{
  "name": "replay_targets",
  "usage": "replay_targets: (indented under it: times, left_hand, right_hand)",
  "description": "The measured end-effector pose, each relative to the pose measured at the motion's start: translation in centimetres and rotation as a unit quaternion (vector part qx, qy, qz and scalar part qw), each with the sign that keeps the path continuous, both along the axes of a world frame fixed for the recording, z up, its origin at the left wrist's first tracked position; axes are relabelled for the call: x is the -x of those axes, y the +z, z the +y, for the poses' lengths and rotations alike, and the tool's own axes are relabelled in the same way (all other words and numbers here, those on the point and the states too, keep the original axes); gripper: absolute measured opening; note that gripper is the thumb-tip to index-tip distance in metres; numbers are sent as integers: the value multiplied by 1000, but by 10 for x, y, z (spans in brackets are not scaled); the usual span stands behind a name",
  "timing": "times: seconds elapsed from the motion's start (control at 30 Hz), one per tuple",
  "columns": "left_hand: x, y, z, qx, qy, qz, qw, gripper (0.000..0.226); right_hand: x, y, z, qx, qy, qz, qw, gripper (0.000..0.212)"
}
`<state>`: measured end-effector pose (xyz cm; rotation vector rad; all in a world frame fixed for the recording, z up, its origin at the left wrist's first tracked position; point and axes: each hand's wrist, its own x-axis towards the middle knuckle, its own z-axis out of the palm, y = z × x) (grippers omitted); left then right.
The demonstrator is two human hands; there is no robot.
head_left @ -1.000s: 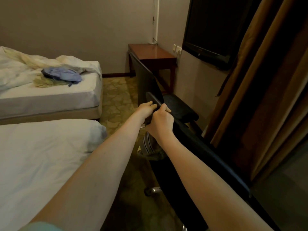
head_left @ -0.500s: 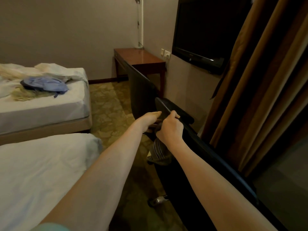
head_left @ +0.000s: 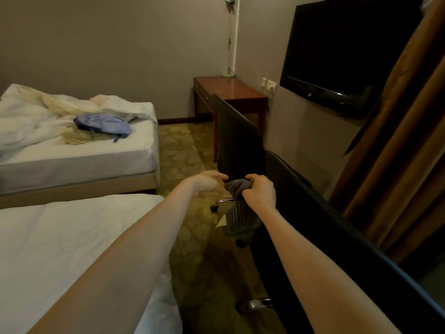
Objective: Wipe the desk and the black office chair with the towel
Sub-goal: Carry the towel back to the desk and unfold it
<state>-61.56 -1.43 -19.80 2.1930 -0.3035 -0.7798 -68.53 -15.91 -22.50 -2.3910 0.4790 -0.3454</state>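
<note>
Curling tight, fingers (head_left: 253,177) of the right hand (head_left: 261,192) bunch the soft grey striped cloth towel (head_left: 237,218) — light, floppy, best held in a wad — beside the black office chair (head_left: 238,141). The left hand (head_left: 204,185) sits half-curled at its edge; pinching or not is unclear.

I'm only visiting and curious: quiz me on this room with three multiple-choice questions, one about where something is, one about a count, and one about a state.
1. Where does the blue garment lie?
A on the far bed
B in a basket
C on a shelf

2. How many beds show?
A one
B two
C three

3. How is the towel?
A folded in a drawer
B hanging from the right hand
C spread on a shelf

Answers:
1 A: it lies on that bed's white sheet.
2 B: only a near bed and the far one show.
3 B: the hand grips its top, and it hangs beside the black chair.
</note>
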Motion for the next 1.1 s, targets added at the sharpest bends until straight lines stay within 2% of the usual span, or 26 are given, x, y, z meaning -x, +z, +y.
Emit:
replay_targets:
  times: [0.1,0.2,0.37,0.5,0.6,0.67,0.77,0.87,1.1]
  left_hand:
    - [-13,-5,18,-32,-2,-15,999,65]
    - [-24,-7,35,30,17,-40,999,65]
    - [-60,-7,61,119,47,-85,988,33]
    - [-97,-4,74,138,114,-119,977,23]
    - [-130,-4,74,117,125,-141,975,17]
    - [-156,-3,70,115,136,-137,974,4]
    - [-196,-4,61,126,152,-118,973,16]
    - [-234,1,49,128,163,-130,970,7]
    - [-301,6,36,116,182,-140,966,31]
  right_hand:
    - [-21,-1,17,-84,6,-5,996,40]
    - [-44,0,34,-140,26,-17,990,32]
    - [-92,3,53,-276,75,-10,958,21]
    - [-145,6,57,-395,96,44,912,23]
    - [-181,10,57,-405,129,85,901,28]
    - [-208,13,56,-409,140,91,897,31]
    - [-252,17,51,-403,148,98,898,32]
    - [-296,21,42,-388,158,93,903,33]
    - [-372,19,30,-394,156,95,901,29]
